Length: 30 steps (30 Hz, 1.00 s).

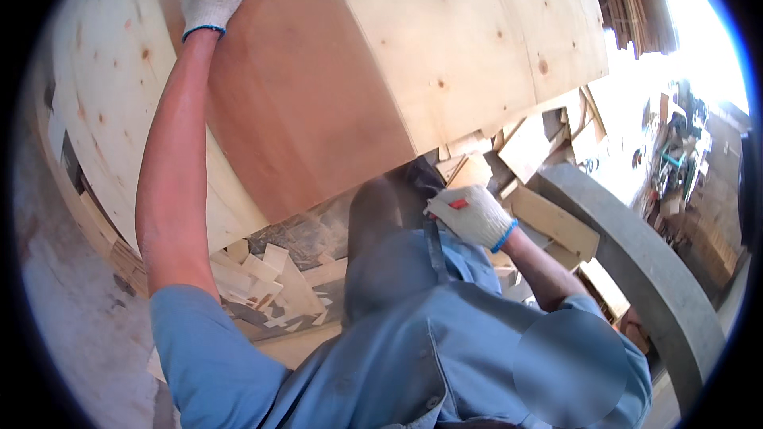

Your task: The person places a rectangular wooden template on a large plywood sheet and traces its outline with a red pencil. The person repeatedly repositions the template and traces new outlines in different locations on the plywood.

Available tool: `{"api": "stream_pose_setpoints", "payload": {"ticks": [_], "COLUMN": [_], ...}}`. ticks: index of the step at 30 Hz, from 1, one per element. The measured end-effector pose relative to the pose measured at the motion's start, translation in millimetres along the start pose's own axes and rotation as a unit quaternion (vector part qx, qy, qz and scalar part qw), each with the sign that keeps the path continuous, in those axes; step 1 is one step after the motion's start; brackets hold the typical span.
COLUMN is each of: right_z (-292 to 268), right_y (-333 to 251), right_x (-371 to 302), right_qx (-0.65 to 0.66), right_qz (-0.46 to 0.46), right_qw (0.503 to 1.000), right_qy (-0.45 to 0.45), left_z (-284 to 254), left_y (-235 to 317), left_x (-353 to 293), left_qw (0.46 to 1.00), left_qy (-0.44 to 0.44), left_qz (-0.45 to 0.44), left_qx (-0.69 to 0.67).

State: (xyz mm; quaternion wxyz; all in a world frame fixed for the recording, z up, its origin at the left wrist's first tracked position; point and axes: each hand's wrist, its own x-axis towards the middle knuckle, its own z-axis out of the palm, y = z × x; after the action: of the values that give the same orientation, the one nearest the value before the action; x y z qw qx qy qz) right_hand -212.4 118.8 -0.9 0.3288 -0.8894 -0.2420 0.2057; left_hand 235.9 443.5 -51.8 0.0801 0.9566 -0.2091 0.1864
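Two gloved hands (470,217), one reddish sheet (298,87), one blue shirt (381,349), numerous scraps (526,148).

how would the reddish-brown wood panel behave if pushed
The reddish-brown wood panel seems unlikely to roll, being broad and flat. Its smooth-looking face may feel slippery. It's probably fairly stiff, its near edge showing no sag.

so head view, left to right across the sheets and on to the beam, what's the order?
Left pale knotty panel → reddish-brown panel → right pale knotty panel → grey beam.
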Motion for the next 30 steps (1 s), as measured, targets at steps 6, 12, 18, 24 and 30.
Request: {"api": "stream_pose_setpoints", "payload": {"ticks": [6,12,18,24,30], "right_z": [-114,-178,-166,-55,11], "right_y": [-21,-9,-65,-127,-167], "right_x": [79,225,379,433,394], "right_qx": [0.494,0.489,0.294,0.31,0.101], "right_qz": [0.459,0.145,0.023,0.187,0.039], "right_qw": [0.735,0.852,0.95,0.769,0.827], "right_qy": [0.07,0.118,-0.1,-0.527,-0.552], "left_z": [-23,-44,-4,-10,-12], "left_y": [0,36,40,47,43], "left_x": [-5,-9,-7,-23,-27], "left_qw": [0.999,0.97,0.97,0.958,0.944], "left_qy": [-0.019,0.23,0.046,0.059,0.055], "left_qz": [-0.025,-0.016,-0.186,-0.237,-0.275], "left_qx": [0.028,0.073,-0.148,-0.149,-0.174]}}
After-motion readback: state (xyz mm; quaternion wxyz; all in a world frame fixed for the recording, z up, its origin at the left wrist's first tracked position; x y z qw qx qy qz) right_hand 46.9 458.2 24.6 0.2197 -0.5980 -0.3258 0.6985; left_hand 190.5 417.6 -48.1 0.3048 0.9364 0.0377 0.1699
